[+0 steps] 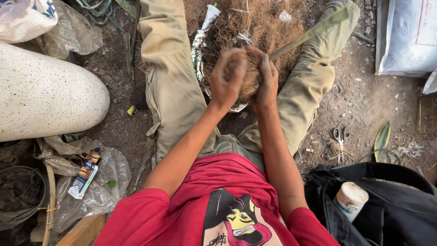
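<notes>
I sit on the ground with my legs spread, in khaki trousers and a red shirt. My left hand (226,78) and my right hand (267,78) are both closed around a brown fibrous clump (249,77) held between them, above a pile of the same coconut-like fibre (255,25) lying between my legs. A long green leaf (309,34) sticks out from the clump, slanting up to the right past my right knee.
A large speckled white pot (43,93) lies at the left, with plastic bags (98,182) and a small carton (84,175) below it. Scissors (340,135) and a green leaf (381,140) lie on the dirt at right. A black bag (400,209) holds a white jar (350,199). White sacks (409,36) stand top right.
</notes>
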